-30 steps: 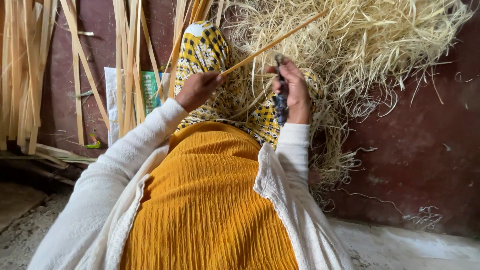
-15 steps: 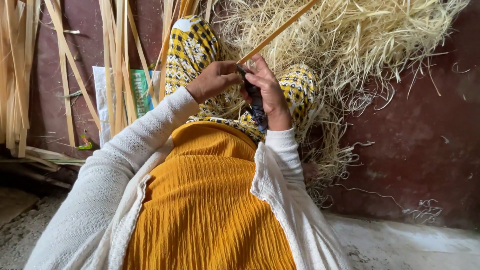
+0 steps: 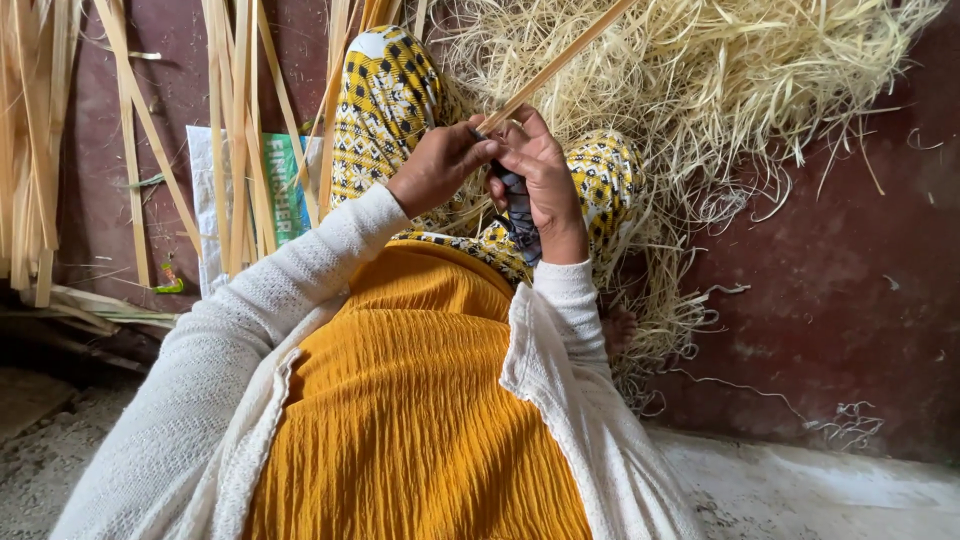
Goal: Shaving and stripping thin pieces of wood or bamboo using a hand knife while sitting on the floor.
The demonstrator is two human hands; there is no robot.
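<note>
My left hand (image 3: 438, 168) pinches the near end of a long thin bamboo strip (image 3: 572, 50) that runs up and to the right over a heap of shavings. My right hand (image 3: 545, 175) presses against the left one and grips a dark-handled tool (image 3: 516, 208), which points down along my wrist. Its working end is hidden between my fingers. Both hands hover above my knees, which are draped in yellow and black patterned cloth (image 3: 388, 95). I wear a mustard dress and a white knitted cardigan.
A big pile of pale bamboo shavings (image 3: 700, 90) fills the upper right on the dark red floor (image 3: 850, 300). Several split bamboo slats (image 3: 235, 130) lean at the left, over a white and green sack (image 3: 285, 190). My bare foot (image 3: 618, 330) shows under the shavings.
My hands, apart a second ago, have come together above my knees. The strip has slid so that more of it sticks out to the upper right.
</note>
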